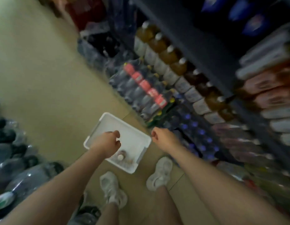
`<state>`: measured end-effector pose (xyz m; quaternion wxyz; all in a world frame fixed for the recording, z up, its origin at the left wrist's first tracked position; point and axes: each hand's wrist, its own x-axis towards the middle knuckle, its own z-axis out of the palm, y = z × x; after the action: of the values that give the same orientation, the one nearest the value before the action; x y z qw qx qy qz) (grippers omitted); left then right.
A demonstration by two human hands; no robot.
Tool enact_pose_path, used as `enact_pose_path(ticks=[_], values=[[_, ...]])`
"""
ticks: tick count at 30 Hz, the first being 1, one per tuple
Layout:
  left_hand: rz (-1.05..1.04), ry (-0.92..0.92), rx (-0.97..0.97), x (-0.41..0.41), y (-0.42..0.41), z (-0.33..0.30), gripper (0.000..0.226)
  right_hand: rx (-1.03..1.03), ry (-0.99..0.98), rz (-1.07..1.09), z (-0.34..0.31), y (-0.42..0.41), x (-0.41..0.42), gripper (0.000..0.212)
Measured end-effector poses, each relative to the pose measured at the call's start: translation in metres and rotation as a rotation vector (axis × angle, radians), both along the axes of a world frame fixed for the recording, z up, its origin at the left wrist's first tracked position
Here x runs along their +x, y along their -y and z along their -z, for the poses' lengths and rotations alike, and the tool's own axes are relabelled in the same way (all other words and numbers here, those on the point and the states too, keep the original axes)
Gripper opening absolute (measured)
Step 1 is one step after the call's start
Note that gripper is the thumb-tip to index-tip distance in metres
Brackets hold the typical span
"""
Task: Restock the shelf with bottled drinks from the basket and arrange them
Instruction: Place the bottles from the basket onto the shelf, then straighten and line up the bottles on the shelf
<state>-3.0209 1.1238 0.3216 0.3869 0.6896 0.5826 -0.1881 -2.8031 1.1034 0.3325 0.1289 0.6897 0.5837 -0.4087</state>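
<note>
A white basket (pixel 108 120) stands on the floor in front of my feet. Small bottled drinks (pixel 122 155) with pale caps lie in its near corner. My left hand (pixel 111 142) hovers over the basket just above those bottles, fingers loosely curled and holding nothing. My right hand (pixel 163 137) hangs beside the basket's right corner with curled fingers, also holding nothing. The dark shelf (pixel 198 51) runs along the right, with a row of amber bottled drinks (pixel 175 57) on a low level. The whole view is motion-blurred.
Shrink-wrapped packs of red-labelled bottles (pixel 145 88) and blue-capped bottles (pixel 196 132) sit on the floor between the basket and the shelf. More wrapped bottle packs (pixel 15 161) lie at the left. Stacked packets (pixel 269 88) fill the right shelves. Beige floor (pixel 43 78) stretches ahead.
</note>
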Motion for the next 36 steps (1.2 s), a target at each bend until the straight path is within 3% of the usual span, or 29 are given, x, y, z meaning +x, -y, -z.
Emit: enact_pose_path(ticks=[7,10,12,19,26,36], values=[[-0.116,-0.077,-0.073,-0.087,0.043,0.152,0.031,-0.230,0.062,-0.445,0.187,0.051,-0.091,0.030],[-0.136,-0.077,-0.004,-0.105,0.043,0.200,0.030,-0.215,0.080,-0.589,0.242,0.061,-0.118,0.049],[-0.125,-0.085,0.079,-0.114,0.044,0.226,0.030,-0.171,0.107,-0.645,0.276,0.070,-0.133,0.061],[-0.183,-0.067,0.158,-0.132,0.049,0.255,0.029,-0.135,0.054,-0.591,0.318,0.072,-0.146,0.046],[-0.181,0.082,0.148,-0.099,0.034,0.159,0.027,-0.025,0.071,-0.476,0.190,0.047,-0.093,0.038],[-0.087,0.319,0.367,0.038,-0.057,-0.110,0.025,0.372,0.220,-0.169,-0.161,-0.015,0.056,0.040]])
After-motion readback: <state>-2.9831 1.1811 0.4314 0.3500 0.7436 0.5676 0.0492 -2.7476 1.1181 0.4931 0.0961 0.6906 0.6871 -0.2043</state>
